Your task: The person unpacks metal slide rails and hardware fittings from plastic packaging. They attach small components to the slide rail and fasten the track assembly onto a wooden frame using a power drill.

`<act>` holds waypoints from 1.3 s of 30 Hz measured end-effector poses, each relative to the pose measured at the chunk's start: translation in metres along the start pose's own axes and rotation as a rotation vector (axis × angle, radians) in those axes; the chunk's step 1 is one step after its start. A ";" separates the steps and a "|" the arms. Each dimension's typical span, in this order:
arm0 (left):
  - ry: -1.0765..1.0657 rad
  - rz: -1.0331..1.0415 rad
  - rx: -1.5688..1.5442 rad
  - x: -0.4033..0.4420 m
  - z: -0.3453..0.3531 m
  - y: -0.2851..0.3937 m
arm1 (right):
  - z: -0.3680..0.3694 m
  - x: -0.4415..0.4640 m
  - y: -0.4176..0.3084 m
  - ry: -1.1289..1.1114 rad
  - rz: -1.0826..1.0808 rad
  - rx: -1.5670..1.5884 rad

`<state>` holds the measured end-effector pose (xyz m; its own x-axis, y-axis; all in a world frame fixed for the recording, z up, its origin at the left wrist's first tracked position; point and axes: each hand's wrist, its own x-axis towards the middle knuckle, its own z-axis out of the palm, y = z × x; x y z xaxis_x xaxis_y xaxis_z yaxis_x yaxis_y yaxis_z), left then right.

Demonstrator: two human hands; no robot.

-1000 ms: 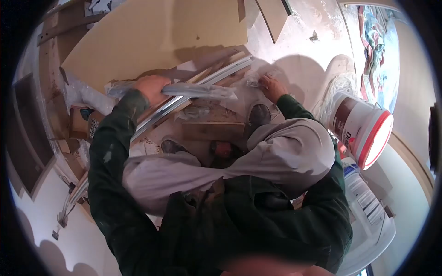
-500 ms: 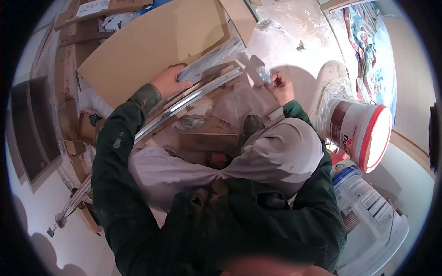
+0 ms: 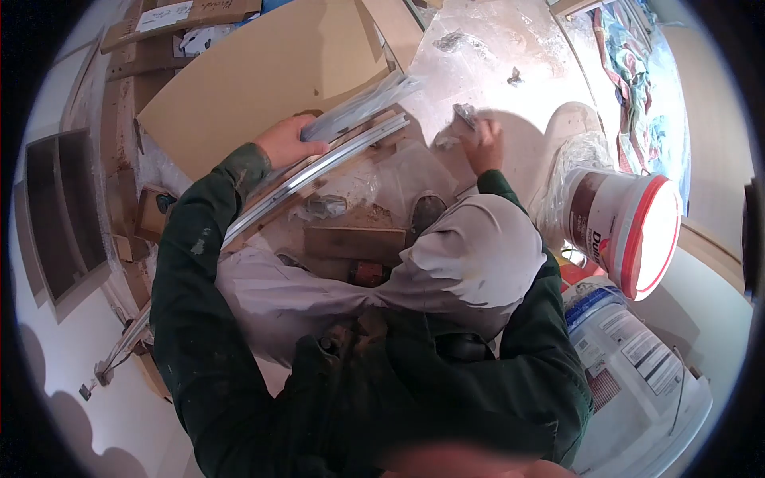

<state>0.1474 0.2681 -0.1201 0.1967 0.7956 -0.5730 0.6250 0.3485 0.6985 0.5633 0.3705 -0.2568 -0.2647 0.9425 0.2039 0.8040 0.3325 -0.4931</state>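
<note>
My left hand (image 3: 288, 144) is closed round the near end of a long bundle wrapped in clear plastic (image 3: 355, 111), thumb on top. The bundle lies along the edge of a large brown board (image 3: 263, 76). Just below it runs a silvery metal rail (image 3: 319, 167), close to a wooden strip. My right hand (image 3: 484, 148) is low over the floor on the right, its fingers smeared by motion. At its fingertips is a small crumpled clear plastic bag (image 3: 464, 115); whether the fingers still grip it is unclear.
A white bucket with a red rim (image 3: 610, 227) stands at my right, with a clear-sided tub (image 3: 637, 370) behind it. Between my legs lie a short wooden board (image 3: 355, 244) and a red-and-black tool (image 3: 369, 274). Plastic sheeting (image 3: 410, 171) covers part of the floor.
My right hand has turned and the small plastic bag now appears farther from the palm, nearer the floor. The left hand keeps its hold; the view has shifted slightly.
</note>
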 end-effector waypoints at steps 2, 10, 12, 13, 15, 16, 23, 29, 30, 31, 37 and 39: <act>-0.040 -0.041 -0.012 0.000 0.000 0.003 | 0.009 -0.009 -0.011 -0.094 -0.192 0.090; -0.014 -0.015 -0.036 -0.006 0.000 0.004 | 0.014 0.006 -0.006 -0.379 0.479 0.993; -0.004 -0.003 -0.026 -0.004 -0.001 0.002 | -0.001 0.014 -0.019 -0.383 0.545 1.078; -0.026 -0.023 -0.044 -0.002 -0.001 0.000 | -0.004 0.015 -0.021 -0.340 0.535 1.087; -0.052 -0.038 -0.058 0.002 0.000 -0.004 | -0.007 0.016 -0.026 -0.290 0.527 1.094; -0.060 -0.055 -0.061 0.002 -0.001 -0.004 | -0.006 0.016 -0.026 -0.259 0.492 1.118; -0.053 0.000 -0.033 0.005 -0.001 -0.012 | 0.003 0.009 -0.006 -0.232 0.406 1.168; -0.082 -0.017 -0.039 0.004 -0.002 -0.011 | 0.016 0.010 0.018 -0.151 0.232 0.796; -0.082 -0.014 -0.036 0.004 -0.003 -0.008 | 0.018 0.011 0.022 -0.147 0.231 0.796; -0.089 -0.027 -0.015 0.003 -0.004 -0.006 | 0.011 0.015 0.015 -0.114 0.182 0.530; -0.141 -0.062 0.145 0.004 -0.004 -0.001 | 0.007 0.049 0.001 -0.088 0.055 0.107; -0.124 -0.038 0.191 0.002 -0.001 -0.005 | 0.007 0.081 -0.011 -0.096 0.054 0.126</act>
<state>0.1444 0.2686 -0.1246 0.2542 0.7122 -0.6544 0.7635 0.2676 0.5878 0.5293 0.4434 -0.2406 -0.2773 0.9560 0.0958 0.7467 0.2772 -0.6047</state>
